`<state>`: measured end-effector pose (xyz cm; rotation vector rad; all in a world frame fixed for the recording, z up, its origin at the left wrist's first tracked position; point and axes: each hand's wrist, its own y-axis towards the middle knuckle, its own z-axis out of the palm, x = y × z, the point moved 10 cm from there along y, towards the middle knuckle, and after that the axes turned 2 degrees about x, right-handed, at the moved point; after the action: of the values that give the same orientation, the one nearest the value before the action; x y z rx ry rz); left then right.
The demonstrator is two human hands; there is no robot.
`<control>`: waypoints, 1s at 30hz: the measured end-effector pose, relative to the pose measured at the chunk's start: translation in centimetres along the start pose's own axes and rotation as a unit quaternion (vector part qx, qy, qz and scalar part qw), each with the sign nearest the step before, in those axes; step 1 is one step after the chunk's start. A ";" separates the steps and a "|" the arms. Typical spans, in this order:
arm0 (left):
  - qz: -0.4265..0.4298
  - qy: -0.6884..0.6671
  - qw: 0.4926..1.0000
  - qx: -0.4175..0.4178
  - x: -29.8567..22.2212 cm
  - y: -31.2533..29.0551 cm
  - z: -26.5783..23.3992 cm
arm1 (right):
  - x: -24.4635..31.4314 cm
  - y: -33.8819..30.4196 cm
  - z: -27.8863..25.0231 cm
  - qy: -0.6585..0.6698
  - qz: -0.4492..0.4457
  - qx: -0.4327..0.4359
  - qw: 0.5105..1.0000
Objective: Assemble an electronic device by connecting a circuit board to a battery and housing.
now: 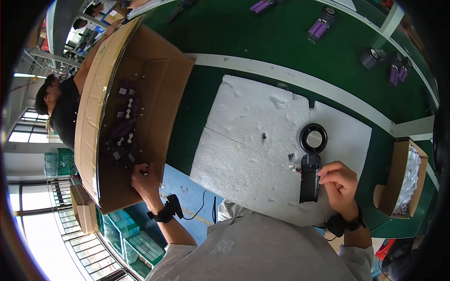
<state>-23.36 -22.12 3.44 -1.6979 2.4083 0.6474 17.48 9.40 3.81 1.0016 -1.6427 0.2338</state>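
A black plastic housing [310, 180] with a round motor-like head [314, 139], dark-rimmed with a silver disc, lies on a white foam slab [248, 122]. Short wires with a small white connector [293, 168] stick out from its left side. My right hand [338, 181] is closed at the housing's right edge, fingertips on it. Inside the tilted cardboard box [159, 93] on the left are several purple battery packs [124, 126] with white labels and connectors. My left hand [144, 180] reaches into its near end with curled fingers; what they pinch cannot be made out.
Across the far green belt [262, 33] stand several units with purple cells [319, 28], beyond a white rail [281, 72]. A small carton of white pieces [407, 180] sits at the right. Green crates [144, 246] are low at left. Another person [63, 107] works beyond the box.
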 end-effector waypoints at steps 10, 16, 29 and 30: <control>0.079 -0.436 0.896 0.016 -12.2 -3.1 -0.6 | -1.7 -0.4 -0.2 0.117 0.079 -0.039 0.989; 0.458 -0.451 0.680 0.353 -33.0 -16.5 0.5 | -3.2 -1.3 0.2 0.277 0.168 -0.097 0.941; 0.490 -0.248 0.682 0.482 -35.5 -18.3 8.8 | -4.2 -1.4 -1.7 0.182 0.252 -0.142 0.940; 0.489 -0.249 0.681 0.485 -35.8 -18.1 9.2 | -4.7 -1.6 -1.5 0.212 0.274 -0.147 0.926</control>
<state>4.96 7.79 2.39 0.2298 2.2815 -0.1767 19.66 11.66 -0.35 0.2194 -1.4629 0.5221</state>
